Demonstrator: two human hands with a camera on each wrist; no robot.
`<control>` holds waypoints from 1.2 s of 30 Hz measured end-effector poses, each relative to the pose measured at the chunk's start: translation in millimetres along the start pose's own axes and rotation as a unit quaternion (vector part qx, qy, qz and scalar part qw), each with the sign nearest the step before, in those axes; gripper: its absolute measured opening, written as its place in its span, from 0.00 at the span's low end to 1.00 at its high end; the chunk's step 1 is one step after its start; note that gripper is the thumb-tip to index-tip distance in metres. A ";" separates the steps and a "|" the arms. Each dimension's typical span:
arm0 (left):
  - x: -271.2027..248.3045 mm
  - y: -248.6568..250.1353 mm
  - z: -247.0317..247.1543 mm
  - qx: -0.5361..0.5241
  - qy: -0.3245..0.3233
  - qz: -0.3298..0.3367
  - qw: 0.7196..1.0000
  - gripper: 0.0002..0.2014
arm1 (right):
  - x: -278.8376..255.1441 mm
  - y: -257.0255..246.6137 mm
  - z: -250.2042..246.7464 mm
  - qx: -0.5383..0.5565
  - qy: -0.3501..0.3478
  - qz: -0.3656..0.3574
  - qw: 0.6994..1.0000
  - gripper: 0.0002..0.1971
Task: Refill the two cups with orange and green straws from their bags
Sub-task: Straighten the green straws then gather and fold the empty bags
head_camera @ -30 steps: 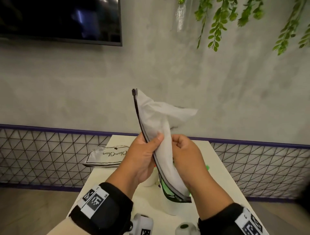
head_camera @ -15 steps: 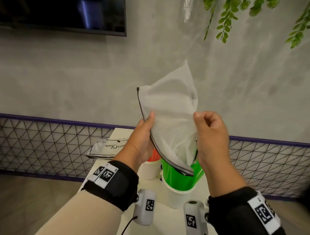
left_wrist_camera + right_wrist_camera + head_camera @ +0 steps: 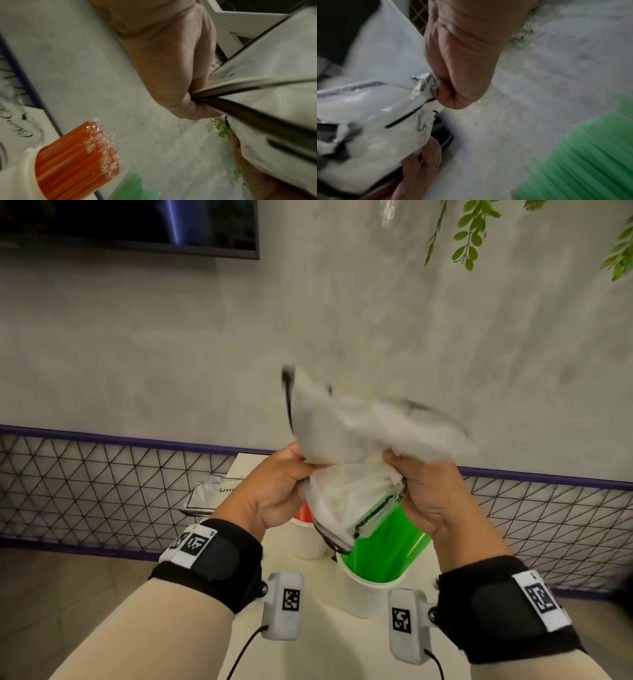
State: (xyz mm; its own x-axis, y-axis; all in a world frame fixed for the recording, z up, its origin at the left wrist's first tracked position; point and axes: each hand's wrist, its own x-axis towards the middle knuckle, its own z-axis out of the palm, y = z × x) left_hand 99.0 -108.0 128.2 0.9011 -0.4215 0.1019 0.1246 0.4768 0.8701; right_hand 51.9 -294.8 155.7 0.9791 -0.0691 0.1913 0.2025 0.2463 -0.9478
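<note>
Cups (image 3: 363, 594) hold green straws (image 3: 387, 546), orange straws (image 3: 72, 159).

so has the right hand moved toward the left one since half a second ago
Yes. The right hand has come down and in toward the left hand, both crumpling the white bag just above the green straws cup.

— What stands behind the pale rectangular table (image 3: 239, 467)?
— A grey concrete wall (image 3: 342, 320), with a black wire-mesh panel topped by a purple rail (image 3: 102, 474) along its base.
— And above?
— A dark flat screen (image 3: 130, 227) upper left; green hanging leaves (image 3: 472, 234) upper right.
</note>
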 end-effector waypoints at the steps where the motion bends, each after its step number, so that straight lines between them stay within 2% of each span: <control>1: 0.8 -1.7 -2.2 -0.013 0.003 -0.006 1.000 0.12 | -1.3 2.7 -4.6 -0.004 0.009 -0.002 1.000 0.13; 2: 2.1 -2.0 -4.6 -0.036 0.014 -0.016 0.999 0.10 | -2.0 2.4 -8.3 -0.013 0.000 -0.006 1.000 0.11; 4: 0.2 1.6 -6.4 -0.063 0.035 -0.042 0.997 0.14 | -1.7 -5.0 -10.8 -0.023 -0.036 -0.032 0.999 0.05; 6: -3.8 4.5 -5.4 -0.021 0.009 -0.067 0.997 0.24 | 7.6 -10.0 -6.6 -0.037 -0.027 -0.013 0.999 0.06; 8: -5.5 3.4 -1.1 0.032 -0.035 -0.091 0.995 0.25 | 10.9 -12.4 1.9 -0.075 0.000 -0.032 0.997 0.12; 9: -3.8 0.8 -0.4 0.059 -0.039 -0.100 0.992 0.35 | 11.6 -16.2 9.8 -0.086 0.016 -0.031 0.996 0.14; 10: 0.0 -3.1 -1.9 0.087 -0.031 -0.115 0.989 0.46 | 11.8 -18.0 13.9 -0.085 0.027 -0.041 0.995 0.16; 11: 4.6 -6.3 -2.3 0.102 -0.014 -0.110 0.989 0.51 | 12.3 -14.2 9.6 -0.066 0.027 -0.053 0.996 0.18; 13: 12.2 -7.0 -2.2 0.154 0.066 -0.046 0.985 0.56 | 8.1 -10.6 5.3 0.018 0.007 -0.056 0.998 0.20; 14: 15.6 -6.1 -2.9 0.196 0.102 -0.005 0.975 0.59 | 7.8 -7.8 0.4 0.051 0.007 -0.030 0.998 0.27; 15: 18.1 -3.9 -4.9 0.226 0.125 0.024 0.966 0.61 | 10.3 -7.0 -2.7 0.038 -0.008 -0.005 0.999 0.38; 17: 19.2 -1.0 -6.6 0.240 0.126 0.068 0.960 0.60 | 9.4 -3.2 1.2 -0.092 -0.050 0.024 0.994 0.58; 18: 19.7 -0.8 -7.5 0.212 0.106 0.085 0.968 0.57 | 7.9 -2.3 5.6 -0.153 -0.047 0.026 0.987 0.62; 19: 17.6 1.9 -4.6 0.158 0.070 0.089 0.981 0.51 | 8.4 -0.1 8.5 -0.190 -0.032 0.025 0.981 0.61; 20: 17.0 2.1 -1.2 0.093 0.038 0.086 0.991 0.44 | 9.7 1.3 10.6 -0.177 -0.029 0.033 0.983 0.52; 22: 18.7 0.6 3.4 -0.003 0.001 0.060 0.998 0.33 | 11.7 2.4 17.6 -0.082 -0.021 0.068 0.994 0.20; 23: 21.9 -0.9 5.2 -0.007 0.030 0.056 0.998 0.31 | 12.1 3.7 19.3 -0.063 0.002 0.066 0.996 0.13; 24: 25.3 -2.2 5.2 0.029 0.090 0.063 0.994 0.30 | 12.5 6.1 20.6 -0.073 0.036 0.040 0.996 0.11; 25: 29.2 -4.6 3.6 0.095 0.171 0.087 0.977 0.29 | 13.5 8.1 21.2 -0.127 0.073 -0.004 0.989 0.11; 26: 30.0 -7.0 5.1 0.167 0.241 0.129 0.947 0.27 | 15.5 10.8 22.6 -0.195 0.118 -0.064 0.972 0.10; 27: 28.1 -9.3 7.9 0.208 0.279 0.177 0.921 0.25 | 15.7 12.5 25.9 -0.276 0.154 -0.128 0.940 0.09; 28: 23.9 -11.3 13.6 0.225 0.266 0.219 0.911 0.22 | 13.9 13.7 30.8 -0.348 0.176 -0.186 0.902 0.08; 29: 19.5 -12.7 22.8 0.208 0.213 0.242 0.924 0.19 | 11.5 15.9 36.0 -0.394 0.174 -0.232 0.872 0.08; 30: 15.7 -14.8 32.0 0.179 0.146 0.244 0.942 0.19 | 9.3 18.5 41.4 -0.422 0.150 -0.261 0.855 0.09; 31: 15.1 -17.6 37.1 0.146 0.088 0.242 0.955 0.22 | 7.2 21.4 46.2 -0.425 0.105 -0.268 0.858 0.09; 32: 16.3 -18.2 40.4 0.115 0.063 0.241 0.961 0.28 | 5.1 21.7 51.5 -0.413 0.058 -0.248 0.874 0.09; 33: 18.0 -15.7 41.1 0.083 0.068 0.234 0.966 0.32 | 4.4 20.1 54.5 -0.378 0.019 -0.214 0.901 0.08; 34: 17.9 -10.7 40.8 0.048 0.080 0.225 0.970 0.32 | 6.2 18.3 54.0 -0.327 -0.011 -0.174 0.929 0.07; 36: 16.4 -3.0 37.5 0.000 0.106 0.187 0.977 0.23 | 11.4 12.0 49.5 -0.225 -0.042 -0.111 0.967 0.08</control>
State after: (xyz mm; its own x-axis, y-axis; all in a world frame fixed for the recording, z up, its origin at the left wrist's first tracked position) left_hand 97.9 -145.3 145.4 0.9494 -0.0492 0.3102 -0.2293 0.5663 0.7917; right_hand 66.4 -244.7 159.1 0.9146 0.0107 0.4043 0.3972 -0.2118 -0.8929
